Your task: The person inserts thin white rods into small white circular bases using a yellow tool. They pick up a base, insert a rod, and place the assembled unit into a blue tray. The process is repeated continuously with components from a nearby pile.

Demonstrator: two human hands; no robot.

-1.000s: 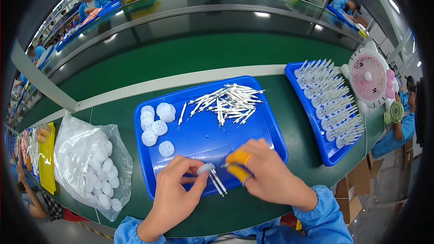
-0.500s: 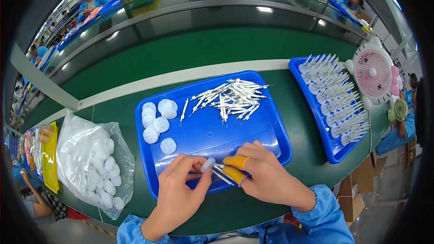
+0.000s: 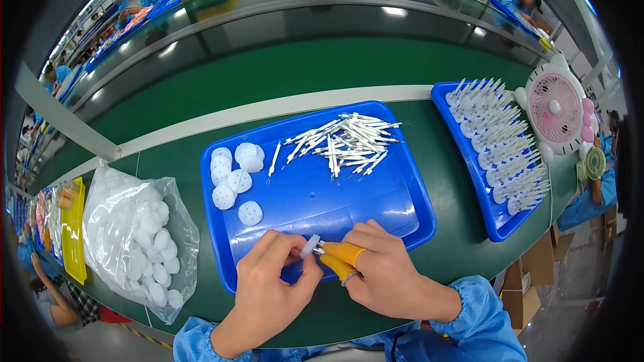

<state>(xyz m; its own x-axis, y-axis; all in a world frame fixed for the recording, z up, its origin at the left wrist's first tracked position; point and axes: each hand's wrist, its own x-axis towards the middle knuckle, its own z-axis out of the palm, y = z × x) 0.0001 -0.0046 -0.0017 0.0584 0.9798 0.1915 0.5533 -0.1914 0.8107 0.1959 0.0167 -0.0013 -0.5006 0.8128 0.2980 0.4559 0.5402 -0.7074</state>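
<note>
In my left hand point(image 3: 272, 275) a small white plastic disc point(image 3: 310, 247) stands on edge, pinched between thumb and fingers above the near side of the blue tray point(image 3: 221, 248). My right hand point(image 3: 386, 275) is closed beside it, with yellow finger cots point(image 3: 344, 253) on thumb and index finger. Those fingertips pinch a thin white stick at the disc's right face; only its short pale end shows. Farther back in the tray lie a heap of thin white sticks point(image 3: 352, 141) with fine wire ends and several loose round white discs point(image 3: 250, 213) with small holes.
To the left, a clear plastic bag point(image 3: 127, 228) spills white discs beside a yellow tray point(image 3: 74, 241). On the right, a second blue tray point(image 3: 479, 194) holds rows of discs with upright sticks, near a pink-and-white fan point(image 3: 554, 107). Co-workers sit beyond the bench.
The disc has turned slightly in my left hand. My right fingers have shifted a little left, closer to the disc, and the white sticks seen below them are now mostly hidden.
</note>
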